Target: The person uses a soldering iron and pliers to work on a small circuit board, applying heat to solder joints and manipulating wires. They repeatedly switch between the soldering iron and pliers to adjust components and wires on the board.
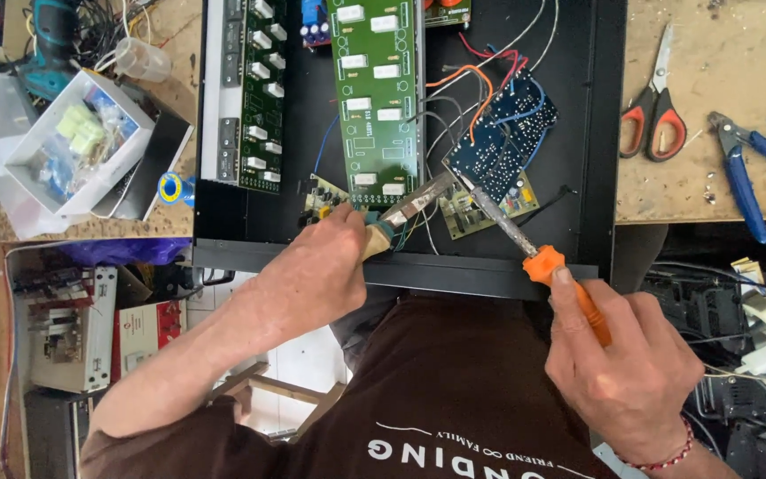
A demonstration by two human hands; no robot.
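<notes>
My right hand grips the orange handle of a soldering iron, whose metal shaft reaches up-left to a small blue circuit board standing tilted inside a black metal chassis. My left hand holds a pair of pliers with wood-coloured and green grips; its jaws meet the iron's tip at the blue board's lower-left corner. Orange, red, blue and grey wires run from that board. A long green circuit board with white blocks lies beside it.
Red-handled scissors and blue-handled pliers lie on the wooden bench to the right. A white box of small parts sits at the left, with a solder reel near it. Clutter and cables fill the space below the bench.
</notes>
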